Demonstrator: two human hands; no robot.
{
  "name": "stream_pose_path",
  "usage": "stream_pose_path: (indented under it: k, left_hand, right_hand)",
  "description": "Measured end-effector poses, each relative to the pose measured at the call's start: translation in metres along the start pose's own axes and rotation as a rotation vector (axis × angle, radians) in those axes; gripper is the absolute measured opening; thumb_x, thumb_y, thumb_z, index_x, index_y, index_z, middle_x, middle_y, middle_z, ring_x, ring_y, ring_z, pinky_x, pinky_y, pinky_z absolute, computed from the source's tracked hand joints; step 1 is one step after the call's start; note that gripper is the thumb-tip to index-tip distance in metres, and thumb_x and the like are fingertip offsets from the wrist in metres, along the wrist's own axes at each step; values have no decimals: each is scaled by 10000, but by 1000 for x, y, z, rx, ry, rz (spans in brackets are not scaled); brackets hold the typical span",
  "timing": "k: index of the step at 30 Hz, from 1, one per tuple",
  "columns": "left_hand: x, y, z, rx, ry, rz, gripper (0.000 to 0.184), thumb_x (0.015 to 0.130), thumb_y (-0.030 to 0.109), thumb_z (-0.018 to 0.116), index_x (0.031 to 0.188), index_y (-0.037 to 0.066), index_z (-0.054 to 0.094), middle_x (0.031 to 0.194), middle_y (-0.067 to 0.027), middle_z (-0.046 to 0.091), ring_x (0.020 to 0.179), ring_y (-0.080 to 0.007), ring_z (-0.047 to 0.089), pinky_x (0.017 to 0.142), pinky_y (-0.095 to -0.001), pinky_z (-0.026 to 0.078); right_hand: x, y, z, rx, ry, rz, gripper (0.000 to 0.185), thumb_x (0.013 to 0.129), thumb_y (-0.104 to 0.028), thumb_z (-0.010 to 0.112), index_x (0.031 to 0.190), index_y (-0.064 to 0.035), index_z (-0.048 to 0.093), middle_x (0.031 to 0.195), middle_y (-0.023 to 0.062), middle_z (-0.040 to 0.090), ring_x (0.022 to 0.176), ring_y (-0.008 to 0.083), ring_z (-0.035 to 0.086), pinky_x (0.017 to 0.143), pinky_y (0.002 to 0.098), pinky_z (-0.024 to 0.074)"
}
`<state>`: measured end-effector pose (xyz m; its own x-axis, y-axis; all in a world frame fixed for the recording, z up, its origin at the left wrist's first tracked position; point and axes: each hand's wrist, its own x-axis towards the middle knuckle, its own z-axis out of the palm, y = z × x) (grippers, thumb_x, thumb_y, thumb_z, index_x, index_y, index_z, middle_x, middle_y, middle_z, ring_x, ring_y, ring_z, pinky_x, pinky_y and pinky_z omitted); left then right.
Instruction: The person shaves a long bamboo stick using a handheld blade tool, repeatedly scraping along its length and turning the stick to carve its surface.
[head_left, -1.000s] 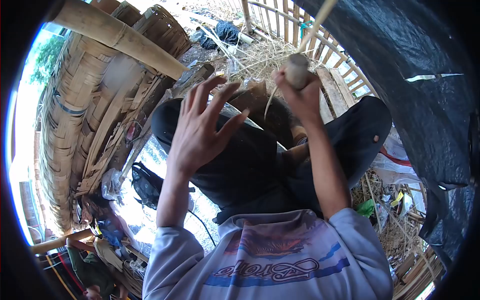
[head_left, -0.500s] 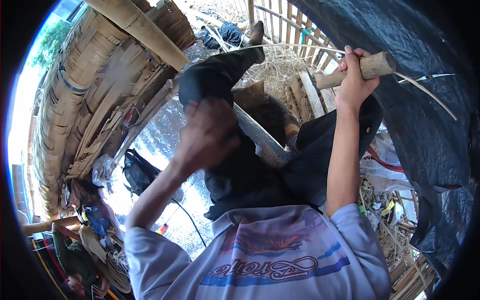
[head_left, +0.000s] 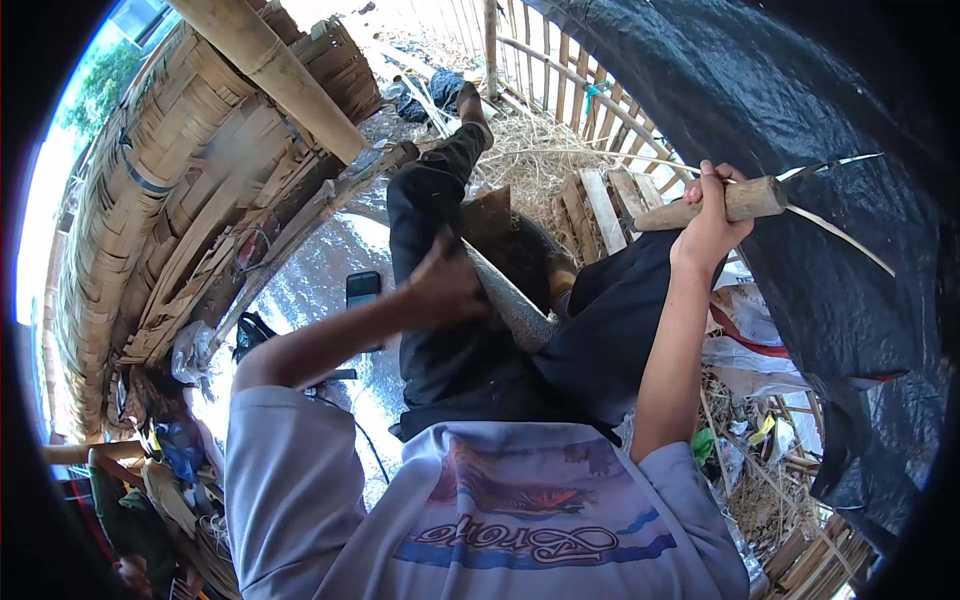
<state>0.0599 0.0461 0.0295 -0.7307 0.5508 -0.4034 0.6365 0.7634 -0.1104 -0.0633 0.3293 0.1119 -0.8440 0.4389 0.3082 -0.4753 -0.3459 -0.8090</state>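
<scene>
My right hand (head_left: 712, 215) is closed round a thick wooden handle (head_left: 755, 200), held out above my bent right knee. A thin, pale blade (head_left: 830, 165) sticks out beyond the handle's far end, so it looks like a knife. A long thin bamboo strip (head_left: 840, 234) passes through the same hand, one end hanging to the right and the other reaching left over the straw. My left hand (head_left: 447, 285) is over my left thigh, blurred by motion. Its fingers are too smeared to read, and I cannot tell whether it touches the trousers.
A phone (head_left: 362, 288) lies on the shiny silver sheet (head_left: 310, 265) left of my leg. A woven bamboo wall (head_left: 190, 200) rises on the left. Black plastic sheeting (head_left: 840, 290) hangs close on the right. Another person (head_left: 140, 520) is at the lower left.
My left hand has moved slightly right and down along my thigh, and its elbow has swung outward. The phone has come into sight. My right hand still grips the handle, slightly lower.
</scene>
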Motion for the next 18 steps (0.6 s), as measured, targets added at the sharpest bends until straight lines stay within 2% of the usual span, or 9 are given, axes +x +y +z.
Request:
stream_pose_path:
  k: [1, 3, 6, 11, 13, 14, 15, 16, 18]
  left_hand:
    - [-6, 35, 21, -203, -122, 122, 560, 883, 553, 404, 1202, 116, 549, 1294, -125, 489, 1312, -280, 338, 1068, -597, 169]
    - [-35, 93, 71, -257, 136, 198, 540, 853, 551, 468, 1217, 161, 546, 1311, -87, 489, 1307, -269, 357, 1073, -578, 200]
    - [-62, 47, 31, -257, 363, 70, 512, 829, 536, 514, 1227, 216, 539, 1298, -80, 503, 1271, -252, 412, 1066, -577, 224]
    - [-50, -117, 30, 47, 480, -963, 493, 891, 450, 497, 1267, 131, 496, 1281, -143, 499, 1233, -306, 413, 1010, -624, 249]
    - [-46, -117, 8, -71, 812, -799, 481, 886, 422, 529, 1258, 119, 496, 1262, -160, 507, 1211, -352, 421, 994, -525, 318]
    - [-44, -93, 2, -25, 772, -643, 484, 876, 389, 562, 1256, 95, 495, 1249, -153, 519, 1205, -358, 424, 971, -450, 361]
    - [-49, -49, -18, -454, 622, -453, 485, 879, 397, 550, 1255, 94, 499, 1256, -132, 520, 1215, -342, 423, 1001, -466, 334]
    - [-45, -17, 1, -444, 715, -121, 484, 889, 436, 508, 1258, 123, 505, 1266, -94, 521, 1248, -306, 409, 1064, -486, 257]
    - [-74, 73, 42, -359, 372, 6, 426, 884, 417, 511, 1261, 219, 526, 1329, 15, 493, 1308, -213, 359, 1084, -575, 147]
  right_hand:
    - [-1, 2, 0, -5, -1, -4, 147, 763, 40, 648, 843, -27, 544, 646, 21, 506, 535, 98, 468, 549, 249, 392]
    - [1, 3, 4, -8, -1, -12, 149, 763, 44, 646, 845, -27, 544, 644, 20, 503, 536, 99, 466, 550, 250, 392]
    - [-3, 6, 7, -44, -12, 34, 152, 763, 53, 640, 847, -28, 542, 626, 15, 490, 535, 101, 464, 550, 250, 391]
    - [-11, 22, 13, 5, -48, 112, 132, 779, 39, 622, 850, -29, 534, 604, 21, 478, 531, 112, 472, 549, 250, 391]
    - [-12, 28, 15, 4, -47, 127, 127, 787, 33, 614, 852, -33, 528, 595, 23, 477, 532, 115, 475, 549, 250, 391]
    - [-12, 29, 15, -9, -49, 124, 128, 786, 34, 615, 852, -33, 528, 594, 22, 477, 533, 114, 475, 549, 251, 393]
    - [-13, 30, 15, -24, -53, 125, 130, 785, 35, 616, 852, -34, 528, 594, 22, 478, 534, 113, 474, 549, 252, 394]
    - [-14, 32, 17, -22, -56, 115, 136, 781, 43, 617, 855, -29, 529, 616, 27, 488, 540, 111, 474, 555, 255, 397]
    - [-15, 32, 19, -4, -77, 116, 140, 777, 48, 619, 856, -26, 530, 627, 28, 490, 545, 111, 474, 558, 254, 396]
